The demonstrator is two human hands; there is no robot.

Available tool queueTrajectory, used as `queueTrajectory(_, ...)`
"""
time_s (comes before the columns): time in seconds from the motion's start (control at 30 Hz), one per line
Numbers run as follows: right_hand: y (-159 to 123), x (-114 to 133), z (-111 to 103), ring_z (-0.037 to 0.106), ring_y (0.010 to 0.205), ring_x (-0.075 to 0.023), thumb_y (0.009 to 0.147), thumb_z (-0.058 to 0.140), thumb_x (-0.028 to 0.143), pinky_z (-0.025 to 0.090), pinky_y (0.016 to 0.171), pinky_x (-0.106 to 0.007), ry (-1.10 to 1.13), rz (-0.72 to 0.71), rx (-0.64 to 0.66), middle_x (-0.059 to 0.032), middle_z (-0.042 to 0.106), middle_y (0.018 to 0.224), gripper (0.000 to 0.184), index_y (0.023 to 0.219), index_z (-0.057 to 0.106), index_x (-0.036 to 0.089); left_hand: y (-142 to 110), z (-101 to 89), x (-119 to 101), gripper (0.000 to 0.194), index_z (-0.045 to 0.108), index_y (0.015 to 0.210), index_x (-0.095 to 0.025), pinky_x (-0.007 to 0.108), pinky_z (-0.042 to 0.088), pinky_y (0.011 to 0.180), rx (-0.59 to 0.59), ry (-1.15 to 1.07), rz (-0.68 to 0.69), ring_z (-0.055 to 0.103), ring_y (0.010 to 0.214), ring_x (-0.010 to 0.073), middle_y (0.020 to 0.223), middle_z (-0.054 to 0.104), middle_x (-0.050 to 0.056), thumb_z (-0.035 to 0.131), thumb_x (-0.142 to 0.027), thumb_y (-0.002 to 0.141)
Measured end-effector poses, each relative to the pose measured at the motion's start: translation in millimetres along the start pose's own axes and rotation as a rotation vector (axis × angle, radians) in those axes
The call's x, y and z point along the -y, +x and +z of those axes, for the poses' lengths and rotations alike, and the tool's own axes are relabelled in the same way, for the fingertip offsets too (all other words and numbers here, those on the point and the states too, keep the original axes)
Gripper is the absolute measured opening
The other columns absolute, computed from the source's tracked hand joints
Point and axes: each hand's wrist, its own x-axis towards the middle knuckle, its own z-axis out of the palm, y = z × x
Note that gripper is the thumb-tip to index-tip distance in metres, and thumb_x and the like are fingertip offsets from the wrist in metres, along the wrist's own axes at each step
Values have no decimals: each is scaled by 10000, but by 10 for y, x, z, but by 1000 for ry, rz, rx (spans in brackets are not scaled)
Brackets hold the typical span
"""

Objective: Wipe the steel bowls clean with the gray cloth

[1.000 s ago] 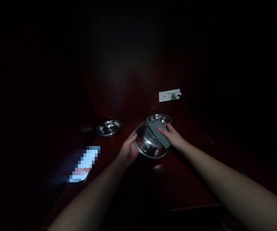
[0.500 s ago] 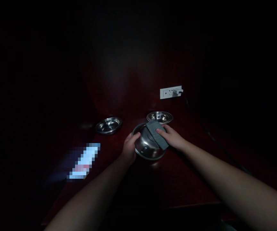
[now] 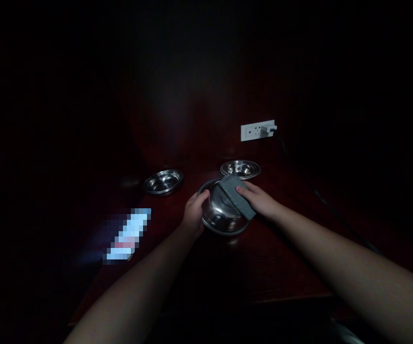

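A shiny metal bowl is held tilted above the dark red table, its hollow side partly facing me. My left hand grips its left rim, the thumb lying over the edge. In my right hand is a grey-green scouring pad, pinched with the thumb on top. The pad lies across the bowl's upper right part and hides some of it. The right hand's other fingers are mostly hidden behind the pad and bowl.
Two more metal bowls stand farther back, one at left and one behind the held bowl. A lit, pixelated screen lies at the table's left side. A white wall socket has a plug with a dark cable running down right.
The view has shifted slightly, so the bowls and socket sit a little higher and farther right. Both hands keep their holds on the bowl and the pad.
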Motion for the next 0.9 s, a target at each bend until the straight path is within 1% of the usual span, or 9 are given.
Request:
queueTrajectory(0.13,11,8,2,621,952,-241,795,577,475,465,856,-399,-42,19,-56,-78,683,1050,417,1101,606,192,-5,9,3,197,644,805,-128,328,470,766,15,26,-20,632,699,170,747,683,49,711,-272,689)
queueTrajectory(0.2,16,18,6,620,912,-234,779,587,480,467,824,-386,-69,32,-105,-81,679,1017,410,1065,601,186,-8,8,-7,213,655,852,-117,340,472,801,58,21,-39,644,729,179,795,696,69,699,-270,709)
queueTrajectory(0.3,32,18,1,609,872,-218,751,600,504,466,779,-358,-96,14,-185,-68,661,979,398,995,573,191,6,-15,-34,200,653,890,-108,342,479,836,111,-32,-61,651,744,173,829,698,79,674,-236,738)
queueTrajectory(0.43,46,5,-22,591,833,-213,727,594,555,463,732,-347,-149,1,-276,-47,631,922,421,952,518,208,36,-52,-62,180,632,938,-103,346,495,852,143,-154,-122,655,775,170,858,691,88,577,-214,808)
queueTrajectory(0.53,38,16,-35,576,817,-214,695,617,569,458,722,-350,-231,-25,-330,-39,613,919,458,967,492,222,27,-50,-43,179,614,961,-114,362,511,828,167,-140,-137,660,787,184,875,685,94,533,-203,829)
queueTrajectory(0.67,21,46,-37,571,805,-211,702,613,561,454,720,-350,-282,-50,-327,-40,602,933,450,974,483,228,-17,-29,1,217,596,1001,-136,371,518,801,157,-20,-107,662,780,192,911,685,89,589,-174,788)
queueTrajectory(0.83,11,65,-24,578,813,-220,717,595,564,449,715,-351,-292,-39,-314,-41,605,915,415,936,494,226,-19,-22,-7,297,599,1036,-123,391,496,841,194,-18,-72,658,836,224,952,684,115,632,-216,756)
queueTrajectory(0.9,8,67,-22,584,824,-228,721,588,570,448,714,-353,-283,-28,-307,-48,610,914,411,920,500,221,-5,-22,-10,298,609,1028,-123,385,490,846,190,-26,-58,654,846,222,950,685,109,641,-216,747)
